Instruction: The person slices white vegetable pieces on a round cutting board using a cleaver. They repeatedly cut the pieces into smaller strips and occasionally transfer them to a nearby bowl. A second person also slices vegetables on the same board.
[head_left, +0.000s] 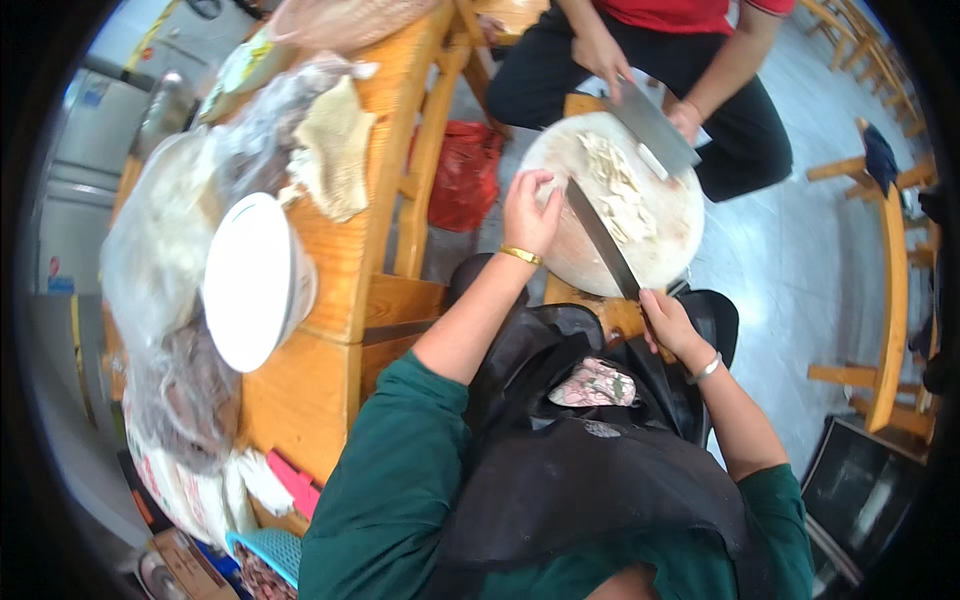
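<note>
My right hand (669, 324) grips the handle of a large kitchen knife (604, 238), whose dark blade slants across the round chopping board (559, 259). At the board's left edge, my left hand (531, 215) is bent with thumb and fingers apart, close to the blade's tip. I see nothing between those fingers. Pale sliced food strips (616, 187) lie heaped beyond the knife. Across the board, another person's hand (604, 60) holds a broad cleaver (651, 124) beside a white uncut piece (651, 160); that person's other hand (684, 120) is behind the blade.
On the wooden table (300, 405) at left are a white bowl (251, 281), filled plastic bags (161, 225) and a pale textured sheet of food (337, 142). A red bag (465, 176) sits on the floor below. Wooden stools (889, 300) stand at right.
</note>
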